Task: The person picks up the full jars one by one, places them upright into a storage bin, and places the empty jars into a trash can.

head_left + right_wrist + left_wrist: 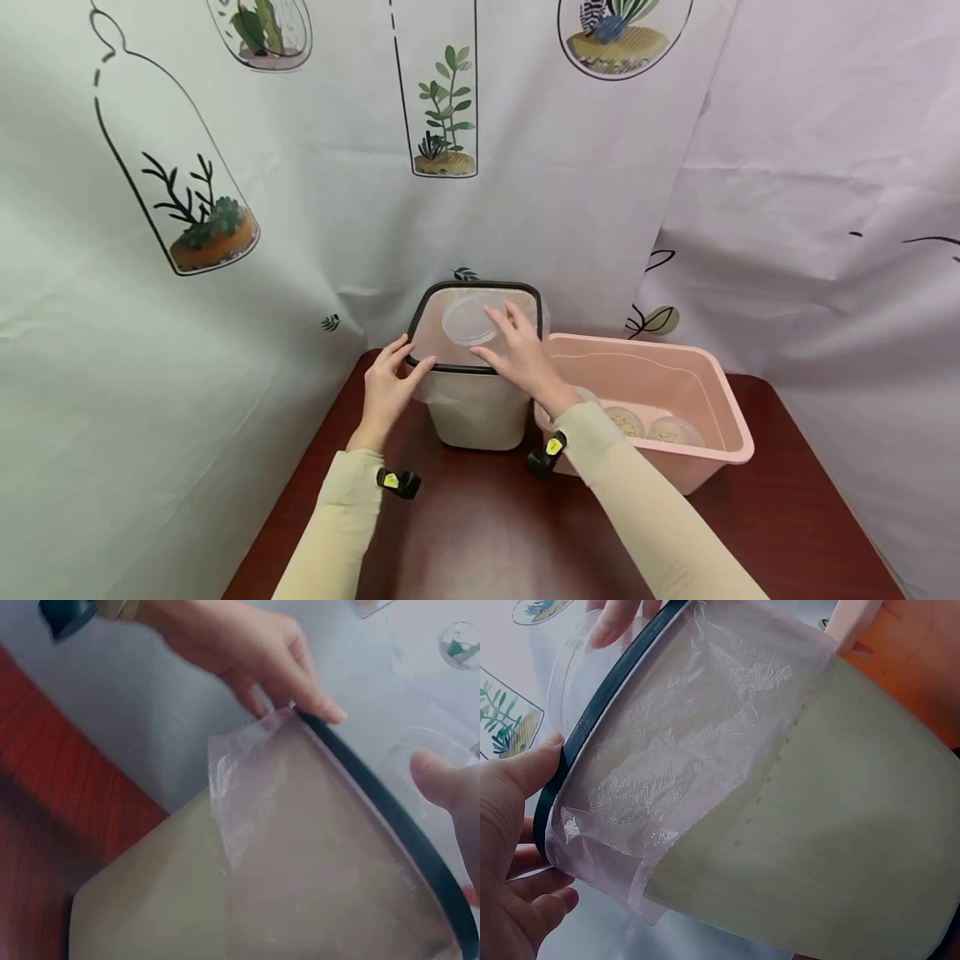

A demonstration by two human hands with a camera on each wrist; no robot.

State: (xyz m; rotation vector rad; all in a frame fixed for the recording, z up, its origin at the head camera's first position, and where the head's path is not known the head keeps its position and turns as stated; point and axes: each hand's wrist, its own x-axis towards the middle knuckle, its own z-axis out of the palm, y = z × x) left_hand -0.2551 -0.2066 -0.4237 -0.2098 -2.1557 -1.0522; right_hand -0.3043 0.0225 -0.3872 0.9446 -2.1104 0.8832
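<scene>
A pale trash bin (pixel 480 421) with a black rim ring (pixel 459 367) stands on the table. A thin, crinkled plastic liner (pixel 682 742) hangs over its outside. My left hand (pixel 386 392) grips the rim at the near left corner, thumb on the ring and fingers around the side. Over the bin's mouth, my right hand (pixel 522 358) holds a clear round plastic container (pixel 467 320) between thumb and fingers. In the right wrist view the thumb lies against the clear container (pixel 420 750), and much of that hand is out of frame.
A pink rectangular tub (pixel 637 354) stands right beside the bin. Inside it lie clear round containers with pale grains (pixel 626 421), partly behind my right forearm. The dark red table (pixel 465 533) meets a white printed curtain (pixel 540 208) at the back.
</scene>
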